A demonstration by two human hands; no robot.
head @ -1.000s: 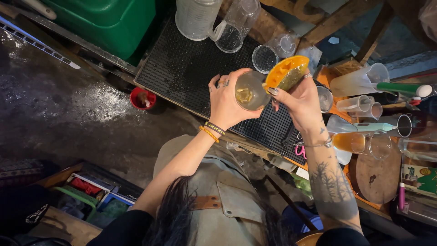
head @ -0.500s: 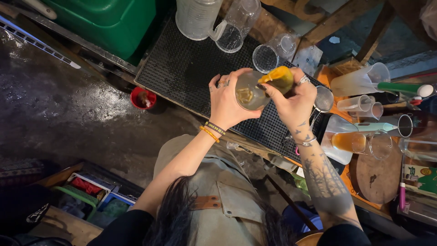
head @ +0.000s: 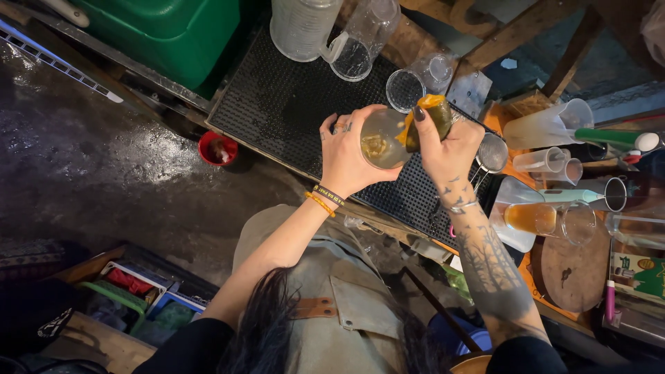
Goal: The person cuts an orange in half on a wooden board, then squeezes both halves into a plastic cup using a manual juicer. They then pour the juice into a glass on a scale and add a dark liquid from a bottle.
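My left hand [head: 348, 158] is wrapped around a metal shaker tin [head: 379, 139] with some pulp at its bottom, held above a black rubber bar mat [head: 284, 104]. Against the tin's rim, my right hand [head: 447, 147] squeezes a halved orange citrus fruit [head: 428, 116], folded over so its flesh faces the tin. A fine mesh strainer [head: 492, 154] lies just to the right of my right hand on the mat's edge.
Empty glasses [head: 405, 86] and a clear jug [head: 300, 28] stand at the mat's far side. A green bin [head: 173, 31] sits at the far left. A small red cup [head: 217, 149] lies on the wet floor. Measuring cups [head: 551, 125], a glass of amber liquid [head: 533, 217] and a round wooden board [head: 571, 266] crowd the right.
My right hand has turned the citrus half from cut face up to folded against the tin's rim and closed tighter on it. The left hand and tin have stayed in place.
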